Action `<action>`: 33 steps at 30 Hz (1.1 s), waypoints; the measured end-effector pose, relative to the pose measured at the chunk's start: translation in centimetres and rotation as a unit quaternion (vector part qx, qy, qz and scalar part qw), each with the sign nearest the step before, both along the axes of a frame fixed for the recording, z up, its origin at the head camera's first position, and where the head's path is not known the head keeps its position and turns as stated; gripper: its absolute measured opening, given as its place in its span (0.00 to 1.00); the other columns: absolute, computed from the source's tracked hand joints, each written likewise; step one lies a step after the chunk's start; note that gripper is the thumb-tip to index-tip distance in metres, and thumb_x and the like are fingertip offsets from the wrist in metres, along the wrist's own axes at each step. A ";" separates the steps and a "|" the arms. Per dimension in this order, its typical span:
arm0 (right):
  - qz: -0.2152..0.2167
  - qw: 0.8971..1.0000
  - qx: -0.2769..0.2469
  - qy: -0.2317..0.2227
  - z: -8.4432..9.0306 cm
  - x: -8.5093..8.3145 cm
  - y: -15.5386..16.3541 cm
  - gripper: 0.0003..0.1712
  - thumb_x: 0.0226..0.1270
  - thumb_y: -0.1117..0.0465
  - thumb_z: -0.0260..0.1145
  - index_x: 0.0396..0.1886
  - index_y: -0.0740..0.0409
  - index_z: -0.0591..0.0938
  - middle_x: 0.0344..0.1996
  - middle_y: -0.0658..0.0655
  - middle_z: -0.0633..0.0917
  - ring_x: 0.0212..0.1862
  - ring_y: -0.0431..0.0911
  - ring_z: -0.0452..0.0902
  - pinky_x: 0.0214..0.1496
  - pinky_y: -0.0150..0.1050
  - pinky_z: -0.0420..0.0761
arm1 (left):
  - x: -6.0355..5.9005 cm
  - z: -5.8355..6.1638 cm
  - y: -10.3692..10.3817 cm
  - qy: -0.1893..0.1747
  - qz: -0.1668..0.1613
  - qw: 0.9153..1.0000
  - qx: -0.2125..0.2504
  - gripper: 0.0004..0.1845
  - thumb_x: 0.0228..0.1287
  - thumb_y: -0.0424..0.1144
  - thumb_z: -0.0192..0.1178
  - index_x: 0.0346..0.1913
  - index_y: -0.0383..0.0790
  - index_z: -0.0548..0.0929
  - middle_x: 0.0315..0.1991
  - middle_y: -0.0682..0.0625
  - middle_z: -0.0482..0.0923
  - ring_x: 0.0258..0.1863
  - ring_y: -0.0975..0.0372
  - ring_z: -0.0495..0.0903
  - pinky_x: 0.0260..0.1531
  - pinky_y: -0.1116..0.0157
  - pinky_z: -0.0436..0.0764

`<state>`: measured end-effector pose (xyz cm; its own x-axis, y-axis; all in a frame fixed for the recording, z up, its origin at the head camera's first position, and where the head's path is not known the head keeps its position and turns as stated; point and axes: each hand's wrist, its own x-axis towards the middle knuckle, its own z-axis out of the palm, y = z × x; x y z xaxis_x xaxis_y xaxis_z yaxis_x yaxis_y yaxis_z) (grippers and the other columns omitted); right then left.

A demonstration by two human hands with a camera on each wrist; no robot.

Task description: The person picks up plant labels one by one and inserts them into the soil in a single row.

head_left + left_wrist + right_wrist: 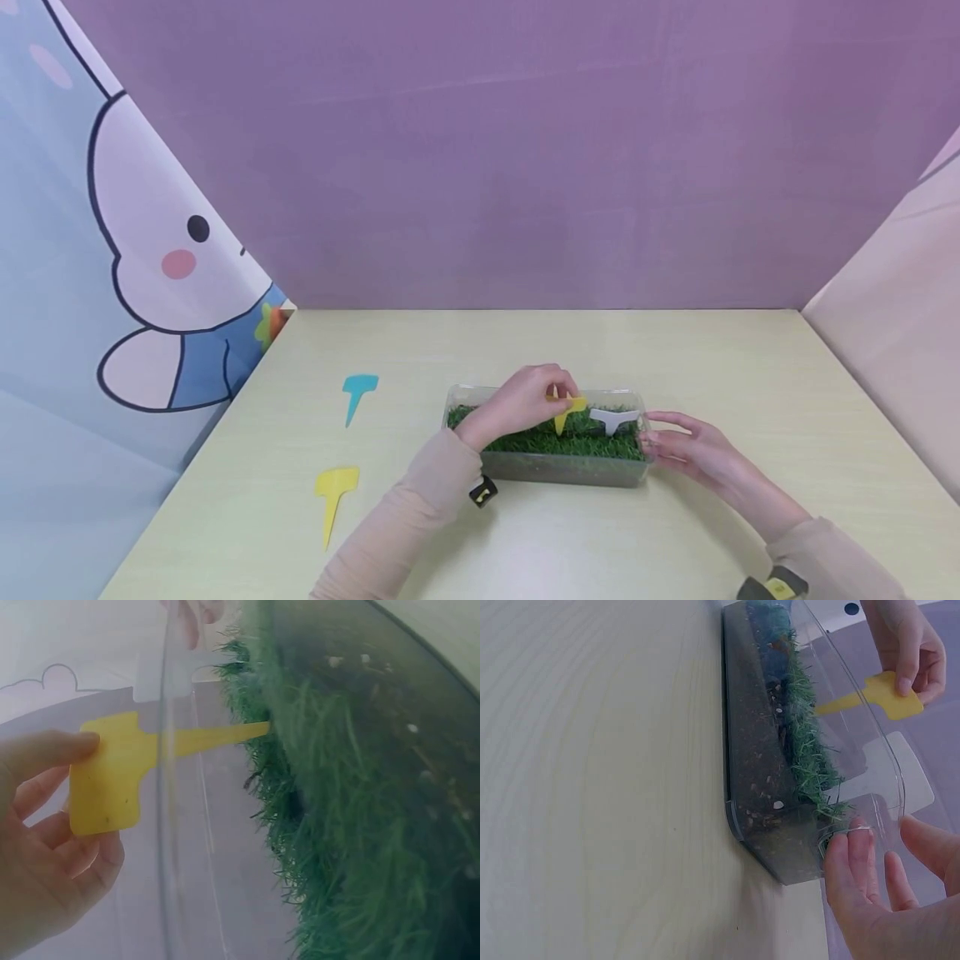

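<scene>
Table (525, 542) | left hand (517, 404) pinches yellow tag (566, 412) | right fingers (855, 862) straight on tray (562, 471); head-only: blue tag (358, 392)

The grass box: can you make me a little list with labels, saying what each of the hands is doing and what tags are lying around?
Box: clear plastic box with green grass inside, on the table
Left hand: pinches a yellow tag, its tip pointing into the grass
Right hand: fingers touch the box's right end
White tag: stands in the grass
Blue tag: lies flat on the table, left of the box
Second yellow tag: lies flat, nearer than the blue one
</scene>
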<state>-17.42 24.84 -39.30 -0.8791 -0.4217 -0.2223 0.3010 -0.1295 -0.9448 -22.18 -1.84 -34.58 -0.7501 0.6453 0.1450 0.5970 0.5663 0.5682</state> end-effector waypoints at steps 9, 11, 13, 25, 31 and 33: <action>0.000 1.000 -0.009 -0.003 -0.2 0.0 0.0 0.14 0.62 0.68 0.55 0.44 0.47 0.73 0.38 0.51 0.83 0.42 0.43 0.79 0.47 0.33 0.75 | 0.2 -0.2 0.2 0.007 0.012 1.000 -0.021 0.05 0.58 0.34 0.58 0.37 0.43 0.80 0.28 0.57 0.74 0.25 0.70 0.70 0.25 0.77 0.70; -0.001 1.000 -0.008 -0.003 -0.2 0.0 0.0 0.14 0.62 0.68 0.55 0.45 0.48 0.73 0.38 0.51 0.82 0.42 0.43 0.79 0.47 0.33 0.75 | 0.3 -0.3 0.3 0.007 0.016 1.000 -0.025 0.05 0.58 0.35 0.58 0.37 0.43 0.80 0.29 0.57 0.74 0.25 0.70 0.70 0.25 0.77 0.70; -0.002 1.000 -0.007 -0.002 -0.2 0.0 0.0 0.14 0.62 0.68 0.55 0.45 0.48 0.73 0.38 0.51 0.82 0.42 0.43 0.79 0.47 0.33 0.75 | 0.2 -0.4 0.4 0.007 0.019 0.999 -0.030 0.05 0.58 0.35 0.57 0.37 0.44 0.80 0.29 0.57 0.74 0.25 0.70 0.70 0.25 0.77 0.69; -0.005 1.000 -0.012 -0.007 -0.4 -0.1 0.0 0.14 0.62 0.68 0.56 0.43 0.46 0.74 0.37 0.51 0.83 0.41 0.43 0.79 0.47 0.33 0.75 | 0.2 -1.0 0.7 0.019 0.024 0.998 -0.046 0.05 0.58 0.35 0.57 0.38 0.44 0.81 0.30 0.57 0.74 0.24 0.71 0.70 0.25 0.77 0.69; -0.003 1.000 -0.009 -0.006 -0.6 -0.2 0.0 0.13 0.62 0.68 0.55 0.43 0.47 0.73 0.37 0.51 0.83 0.41 0.43 0.79 0.47 0.33 0.76 | 0.2 -1.1 0.7 0.031 0.016 0.998 -0.050 0.06 0.59 0.36 0.57 0.38 0.44 0.81 0.31 0.57 0.76 0.26 0.71 0.71 0.26 0.77 0.70; -0.003 1.000 -0.007 -0.007 -0.6 -0.3 0.0 0.13 0.63 0.67 0.55 0.44 0.47 0.73 0.37 0.51 0.83 0.41 0.43 0.79 0.47 0.33 0.76 | 0.2 -1.1 0.7 0.037 0.014 0.998 -0.051 0.06 0.59 0.36 0.57 0.38 0.44 0.81 0.31 0.57 0.76 0.27 0.71 0.72 0.26 0.77 0.71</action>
